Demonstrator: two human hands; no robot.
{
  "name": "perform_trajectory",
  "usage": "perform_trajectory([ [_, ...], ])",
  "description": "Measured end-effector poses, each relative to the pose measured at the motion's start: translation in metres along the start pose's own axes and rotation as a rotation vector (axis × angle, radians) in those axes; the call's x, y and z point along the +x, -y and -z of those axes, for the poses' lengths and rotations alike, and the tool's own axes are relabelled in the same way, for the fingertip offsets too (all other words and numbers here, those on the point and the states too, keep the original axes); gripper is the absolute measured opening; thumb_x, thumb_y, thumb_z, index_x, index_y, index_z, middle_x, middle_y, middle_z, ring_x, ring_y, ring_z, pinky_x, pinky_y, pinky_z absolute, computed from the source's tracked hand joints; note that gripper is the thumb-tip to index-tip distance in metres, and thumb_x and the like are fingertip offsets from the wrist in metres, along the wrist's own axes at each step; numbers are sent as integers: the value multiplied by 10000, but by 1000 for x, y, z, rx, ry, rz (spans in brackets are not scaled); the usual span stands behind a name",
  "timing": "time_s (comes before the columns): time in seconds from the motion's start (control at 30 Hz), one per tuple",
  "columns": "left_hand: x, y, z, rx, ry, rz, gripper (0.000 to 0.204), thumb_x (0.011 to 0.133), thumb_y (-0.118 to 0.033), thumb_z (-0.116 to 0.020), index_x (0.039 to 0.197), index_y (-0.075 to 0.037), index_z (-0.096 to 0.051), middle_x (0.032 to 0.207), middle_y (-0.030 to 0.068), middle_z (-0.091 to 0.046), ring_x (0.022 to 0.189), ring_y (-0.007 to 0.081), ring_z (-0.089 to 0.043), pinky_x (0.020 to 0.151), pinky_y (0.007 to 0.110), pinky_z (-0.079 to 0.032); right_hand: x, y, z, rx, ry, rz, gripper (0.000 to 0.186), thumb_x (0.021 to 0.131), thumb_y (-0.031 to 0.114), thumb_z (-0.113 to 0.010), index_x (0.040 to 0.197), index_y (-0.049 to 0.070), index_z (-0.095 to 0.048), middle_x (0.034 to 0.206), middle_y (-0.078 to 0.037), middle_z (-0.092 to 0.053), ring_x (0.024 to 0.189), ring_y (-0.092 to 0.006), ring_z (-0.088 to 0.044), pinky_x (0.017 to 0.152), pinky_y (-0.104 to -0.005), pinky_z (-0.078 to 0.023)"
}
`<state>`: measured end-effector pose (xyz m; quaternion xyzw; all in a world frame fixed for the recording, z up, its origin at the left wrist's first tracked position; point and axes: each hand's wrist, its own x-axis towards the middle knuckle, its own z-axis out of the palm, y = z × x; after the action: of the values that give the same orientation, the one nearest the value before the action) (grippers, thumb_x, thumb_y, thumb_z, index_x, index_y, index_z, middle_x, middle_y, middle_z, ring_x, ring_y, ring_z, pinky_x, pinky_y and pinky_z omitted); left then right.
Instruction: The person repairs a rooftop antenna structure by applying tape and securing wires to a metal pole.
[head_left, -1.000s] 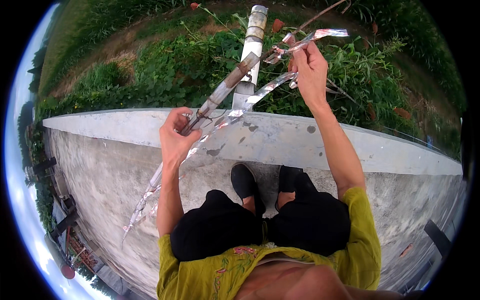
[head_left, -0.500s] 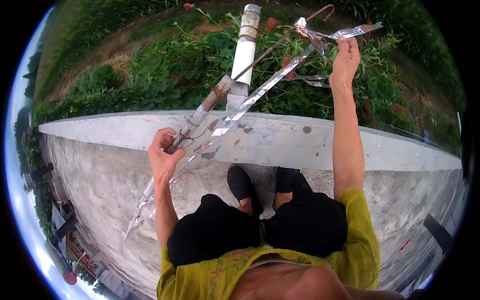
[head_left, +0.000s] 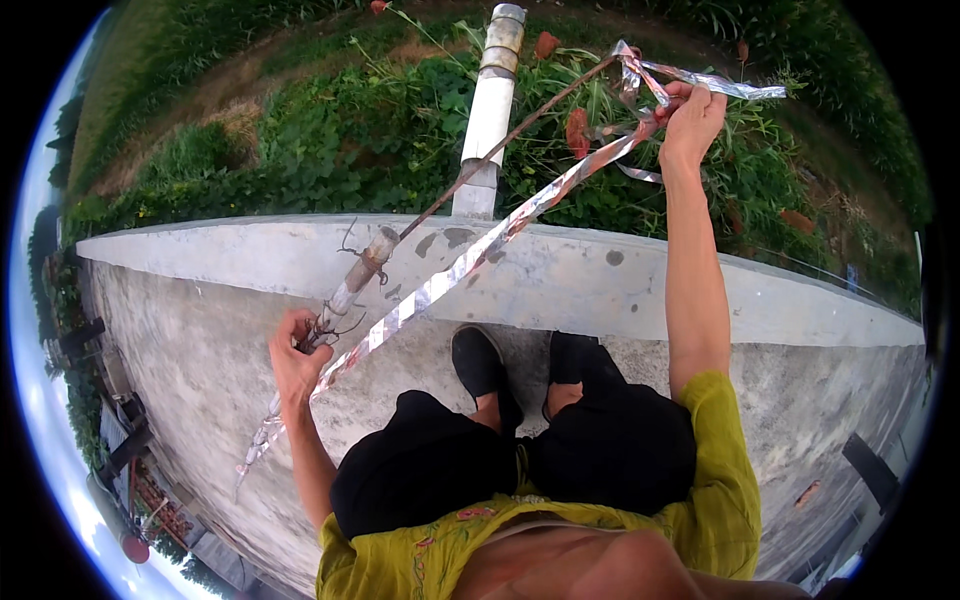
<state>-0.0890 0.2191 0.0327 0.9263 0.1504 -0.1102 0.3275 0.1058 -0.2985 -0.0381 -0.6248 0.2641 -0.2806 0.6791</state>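
My left hand (head_left: 296, 352) is closed around a weathered pole (head_left: 350, 285) bound with twisted rusty wire. From the pole's upper end a thin rusty rod (head_left: 520, 128) runs up to the right, past the white pipe. Strips of shiny silver ribbon (head_left: 480, 248) hang on the rod's far tip; a long one stretches diagonally down toward my left hand. At the upper right, my right hand (head_left: 692, 130) pinches the ribbon near that tip, and a loose end sticks out to the right beyond the fingers. More ribbon clings around the pole's lower end.
A pale concrete parapet (head_left: 580, 265) crosses in front of my feet, with dark shoes (head_left: 480, 362) on the concrete floor (head_left: 200, 350). Behind it stand an upright white pipe (head_left: 488, 120), green plants (head_left: 330, 150) and reddish seed heads (head_left: 578, 133).
My left hand has drawn the pole down and to the left, so its upper end now lies over the parapet. My right hand has shifted slightly down, and the long ribbon looks straighter.
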Motion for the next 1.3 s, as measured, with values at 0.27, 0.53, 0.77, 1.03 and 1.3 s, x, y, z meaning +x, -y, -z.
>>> perform_trajectory([
  [0.27, -17, 35, -4, -106, -26, -67, 297, 593, 17, -599, 875, -54, -539, 765, -26, -466, 688, 86, -407, 638, 232, -350, 27, -26, 26, -285, -60, -118, 165, 934, 173, -448, 960, 17, -495, 759, -83, -653, 511, -145, -543, 440, -283, -409],
  [0.53, -17, 28, 9, -113, -106, 13, 309, 613, 19, -634, 895, -68, -546, 778, -26, -468, 701, 84, -418, 638, 227, -363, -29, -36, 6, -920, 915, -131, 225, 899, 247, -561, 830, 34, -542, 655, -67, -583, 599, -201, -545, 623, -363, -438],
  [0.77, 0, 15, 16, -119, -232, -16, 330, 656, 2, -694, 960, -57, -582, 819, -6, -540, 737, 98, -506, 702, 230, -431, -39, -62, 10, -1045, 1000, -35, 223, 858, 266, -551, 912, 67, -638, 763, -109, -659, 732, -298, -628, 692, -402, -472],
  [1.03, 52, 11, 87, -106, -454, -144, 357, 670, 15, -764, 989, -50, -617, 812, 1, -625, 733, 90, -575, 687, 247, -468, -36, -68, 23, -862, 1075, -117, 188, 910, 152, -542, 948, -14, -621, 683, -5, -592, 576, -71, -495, 558, -280, -401],
  [1.3, 55, -54, 32, 112, -441, -310, 387, 656, -214, -811, 1004, -145, -655, 864, 45, -649, 858, 253, -608, 746, 381, -490, -77, -114, 21, -678, 1431, -317, 138, 984, 144, -518, 1016, 34, -596, 716, 47, -510, 561, -37, -425, 516, -216, -360],
])
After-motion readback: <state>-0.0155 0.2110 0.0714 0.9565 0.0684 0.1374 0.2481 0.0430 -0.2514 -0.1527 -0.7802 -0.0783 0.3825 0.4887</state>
